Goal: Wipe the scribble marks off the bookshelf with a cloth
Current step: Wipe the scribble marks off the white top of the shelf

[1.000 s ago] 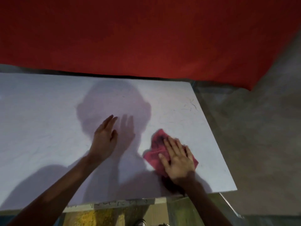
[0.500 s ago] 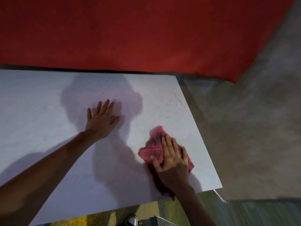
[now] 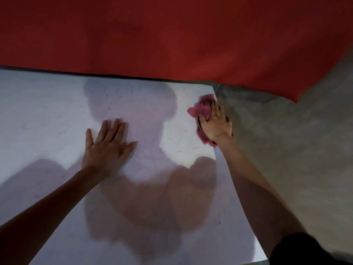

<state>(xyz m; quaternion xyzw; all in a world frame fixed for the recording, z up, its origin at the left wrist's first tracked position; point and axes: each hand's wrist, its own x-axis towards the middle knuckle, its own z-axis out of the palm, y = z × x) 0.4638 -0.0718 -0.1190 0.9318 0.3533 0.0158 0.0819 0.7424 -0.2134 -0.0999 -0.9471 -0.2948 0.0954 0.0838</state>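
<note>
The white top of the bookshelf (image 3: 47, 115) fills the lower left of the head view, with only faint grey marks on it. A crumpled pink cloth (image 3: 201, 109) lies at the far right corner of that surface. My right hand (image 3: 216, 125) presses flat on the cloth with its fingers stretched out, covering the near part of it, right at the shelf's right edge. My left hand (image 3: 107, 148) rests flat on the bare surface near the middle, fingers spread, holding nothing.
A red fabric (image 3: 172, 35) hangs behind the far edge of the shelf. Grey concrete floor (image 3: 296, 159) lies beyond the right edge. My shadow falls across the middle of the surface.
My right hand has slid the cloth from the near right part of the surface up to the far right corner. My left hand has stayed flat on the surface.
</note>
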